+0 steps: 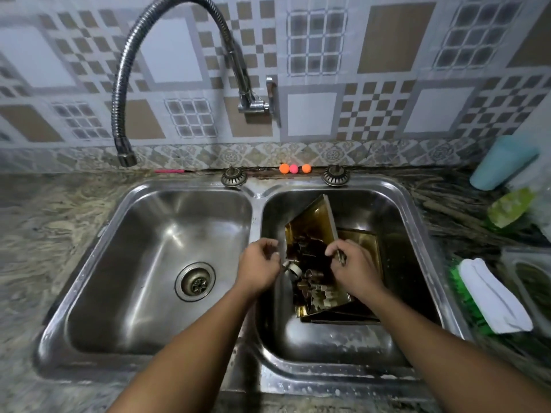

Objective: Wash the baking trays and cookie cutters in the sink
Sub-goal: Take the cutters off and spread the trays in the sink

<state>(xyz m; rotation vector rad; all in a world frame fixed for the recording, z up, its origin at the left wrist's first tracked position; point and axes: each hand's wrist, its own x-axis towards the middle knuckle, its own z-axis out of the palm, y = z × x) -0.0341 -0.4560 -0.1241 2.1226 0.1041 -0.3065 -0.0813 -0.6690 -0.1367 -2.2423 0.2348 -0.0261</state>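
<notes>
1. Steel double sink [256,192] set in a marbled counter [44,219], seen from above; a bendy tap [119,84] arches over the left basin [143,263].
2. Two gold-coloured baking trays sit stacked in the right basin [402,234]: the upper tray [310,216] is tilted and the lower tray [363,236] lies beneath it.
3. A heap of metal cookie cutters [311,278] lies inside the upper tray.
4. The left hand [258,263], fingers curled, pinches a small round cutter [290,268] at the tray's left edge.
5. The right hand [354,263] grips the upper tray's right rim.
6. A folded white cloth [492,296] lies on the counter to the right, with a teal cup [501,162] behind it.
</notes>
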